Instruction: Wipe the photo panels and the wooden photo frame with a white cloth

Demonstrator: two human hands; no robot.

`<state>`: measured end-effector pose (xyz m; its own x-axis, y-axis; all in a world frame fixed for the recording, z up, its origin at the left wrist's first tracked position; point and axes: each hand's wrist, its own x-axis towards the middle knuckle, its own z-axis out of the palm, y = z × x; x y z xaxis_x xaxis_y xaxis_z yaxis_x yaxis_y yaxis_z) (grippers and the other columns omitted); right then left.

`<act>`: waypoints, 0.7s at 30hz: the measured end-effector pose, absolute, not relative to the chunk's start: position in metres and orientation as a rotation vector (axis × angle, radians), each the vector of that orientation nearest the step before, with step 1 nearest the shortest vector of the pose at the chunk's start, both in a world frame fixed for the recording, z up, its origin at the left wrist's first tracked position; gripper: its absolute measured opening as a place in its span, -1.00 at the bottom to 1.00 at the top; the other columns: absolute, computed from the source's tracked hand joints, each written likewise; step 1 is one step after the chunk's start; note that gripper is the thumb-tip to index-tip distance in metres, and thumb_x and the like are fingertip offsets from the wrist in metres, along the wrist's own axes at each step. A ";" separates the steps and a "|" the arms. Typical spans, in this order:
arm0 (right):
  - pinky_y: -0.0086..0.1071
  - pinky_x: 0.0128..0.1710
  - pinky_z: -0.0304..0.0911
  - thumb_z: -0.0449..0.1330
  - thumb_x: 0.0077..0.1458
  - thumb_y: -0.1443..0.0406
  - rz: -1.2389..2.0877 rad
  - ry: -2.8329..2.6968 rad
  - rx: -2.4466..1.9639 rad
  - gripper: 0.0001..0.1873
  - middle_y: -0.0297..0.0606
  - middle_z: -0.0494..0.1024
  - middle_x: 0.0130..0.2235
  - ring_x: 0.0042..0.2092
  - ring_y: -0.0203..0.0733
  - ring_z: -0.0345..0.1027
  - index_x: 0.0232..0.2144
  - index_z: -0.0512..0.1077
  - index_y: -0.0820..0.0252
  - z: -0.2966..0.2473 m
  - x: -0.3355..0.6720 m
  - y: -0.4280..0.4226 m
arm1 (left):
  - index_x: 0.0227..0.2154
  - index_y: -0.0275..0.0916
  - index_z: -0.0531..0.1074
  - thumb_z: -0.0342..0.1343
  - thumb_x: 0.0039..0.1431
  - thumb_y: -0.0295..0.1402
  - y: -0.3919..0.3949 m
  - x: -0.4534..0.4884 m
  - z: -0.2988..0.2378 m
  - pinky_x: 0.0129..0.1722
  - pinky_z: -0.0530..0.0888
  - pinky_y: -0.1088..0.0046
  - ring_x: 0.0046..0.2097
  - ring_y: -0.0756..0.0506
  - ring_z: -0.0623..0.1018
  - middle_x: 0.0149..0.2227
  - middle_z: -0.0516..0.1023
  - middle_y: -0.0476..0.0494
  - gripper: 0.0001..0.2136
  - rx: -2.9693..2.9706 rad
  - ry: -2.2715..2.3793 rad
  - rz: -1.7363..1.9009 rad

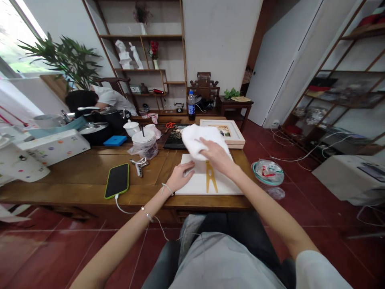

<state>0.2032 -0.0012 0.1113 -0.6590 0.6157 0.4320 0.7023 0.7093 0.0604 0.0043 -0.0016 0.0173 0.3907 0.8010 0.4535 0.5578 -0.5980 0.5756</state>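
Note:
A folded white cloth is in my right hand, its fingers closed over the near side, held above the far part of a white board. On that board is a yellow shape with two long legs; the cloth and my right hand hide its upper end. My left hand rests at the board's left edge, thumb and fingers apart, with nothing seen in it. Just beyond the cloth lie a dark picture panel and a pale picture frame.
On the wooden table are a charging phone, a metal clamp-like piece, a lidded cup in plastic, orange-handled scissors and a bottle. A person leans behind pots. A lined bin stands right.

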 end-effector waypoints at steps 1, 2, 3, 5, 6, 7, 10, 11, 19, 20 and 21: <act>-0.20 -0.01 0.04 -0.06 0.07 0.53 -0.330 -2.613 -0.972 -0.63 -0.08 0.32 0.05 0.04 -0.06 0.17 -0.12 0.34 0.18 0.104 0.192 0.001 | -0.18 -0.26 0.48 0.04 0.06 -0.38 -0.002 0.004 0.017 -0.05 0.40 0.30 -0.10 -0.15 0.52 -0.15 0.55 -0.17 -0.74 2.326 1.208 1.028; -0.20 -0.03 0.06 -0.04 0.09 0.50 -0.329 -2.681 -0.954 -0.66 -0.08 0.35 0.02 0.02 -0.04 0.20 -0.13 0.34 0.18 0.098 0.183 0.002 | -0.23 -0.26 0.50 0.05 0.05 -0.39 -0.002 0.004 0.017 -0.12 0.44 0.33 -0.18 -0.13 0.55 -0.23 0.58 -0.16 -0.77 2.324 1.237 1.021; -0.22 -0.08 0.10 -0.03 0.09 0.48 -0.314 -2.737 -0.966 -0.69 -0.08 0.39 -0.04 -0.02 -0.03 0.24 -0.13 0.34 0.18 0.092 0.176 0.003 | -0.27 -0.27 0.51 0.05 0.04 -0.40 -0.002 0.003 0.017 -0.17 0.46 0.35 -0.25 -0.12 0.56 -0.29 0.59 -0.14 -0.79 2.322 1.262 1.017; -0.27 -0.20 0.14 -0.02 0.08 0.47 -0.273 -2.791 -1.044 -0.69 -0.10 0.46 -0.18 -0.13 -0.04 0.31 -0.12 0.33 0.18 0.083 0.169 0.005 | -0.32 -0.27 0.52 0.06 0.04 -0.40 -0.002 0.003 0.017 -0.20 0.46 0.36 -0.28 -0.12 0.56 -0.34 0.60 -0.13 -0.82 2.315 1.273 1.026; -0.29 -0.24 0.14 -0.03 0.07 0.48 -0.260 -2.795 -1.087 -0.66 -0.12 0.47 -0.23 -0.18 -0.05 0.33 -0.11 0.32 0.18 0.081 0.170 0.005 | -0.31 -0.26 0.52 0.06 0.05 -0.39 -0.003 0.003 0.018 -0.16 0.45 0.35 -0.24 -0.13 0.56 -0.31 0.59 -0.13 -0.82 2.314 1.254 1.036; -0.31 -0.26 0.14 -0.04 0.05 0.50 -0.255 -2.790 -1.129 -0.63 -0.13 0.47 -0.25 -0.20 -0.05 0.33 -0.09 0.30 0.18 0.080 0.174 0.005 | -0.28 -0.25 0.52 0.05 0.06 -0.38 -0.004 0.003 0.019 -0.11 0.43 0.33 -0.19 -0.13 0.55 -0.26 0.59 -0.13 -0.81 2.313 1.225 1.045; -0.33 -0.28 0.11 -0.05 -0.02 0.55 -0.252 -2.757 -1.279 -0.52 -0.12 0.47 -0.24 -0.21 -0.05 0.33 -0.03 0.26 0.18 0.081 0.194 0.004 | -0.18 -0.20 0.49 0.02 0.10 -0.35 -0.005 0.003 0.020 0.03 0.34 0.27 -0.04 -0.14 0.49 -0.11 0.53 -0.12 -0.75 2.283 1.170 1.054; -0.34 -0.29 0.11 -0.04 -0.04 0.56 -0.247 -2.743 -1.343 -0.50 -0.10 0.46 -0.23 -0.21 -0.05 0.32 -0.02 0.26 0.19 0.082 0.203 0.003 | -0.15 -0.20 0.47 0.02 0.10 -0.34 -0.005 0.003 0.019 0.07 0.31 0.25 -0.01 -0.13 0.47 -0.08 0.51 -0.13 -0.74 2.268 1.169 1.054; -0.36 -0.30 0.09 -0.04 -0.16 0.57 -0.183 -2.635 -1.656 -0.44 -0.09 0.47 -0.25 -0.22 -0.05 0.32 -0.04 0.28 0.23 0.089 0.285 -0.018 | -0.13 -0.21 0.45 0.01 0.11 -0.33 -0.002 0.003 0.013 0.14 0.22 0.20 0.04 -0.12 0.43 -0.04 0.48 -0.16 -0.72 2.259 1.160 1.065; -0.37 -0.30 0.09 -0.04 -0.17 0.56 -0.138 -2.638 -1.656 -0.45 -0.11 0.47 -0.25 -0.22 -0.06 0.31 -0.06 0.29 0.24 0.094 0.295 -0.022 | -0.12 -0.21 0.45 0.01 0.11 -0.33 -0.002 0.003 0.012 0.14 0.21 0.19 0.05 -0.12 0.42 -0.03 0.48 -0.16 -0.72 2.265 1.156 1.065; -0.39 -0.30 0.10 -0.04 -0.17 0.56 -0.078 -2.645 -1.650 -0.46 -0.13 0.47 -0.27 -0.23 -0.08 0.31 -0.08 0.30 0.23 0.099 0.304 -0.026 | -0.11 -0.21 0.44 0.00 0.12 -0.33 -0.002 0.003 0.012 0.14 0.20 0.18 0.07 -0.12 0.40 -0.02 0.47 -0.17 -0.71 2.270 1.150 1.063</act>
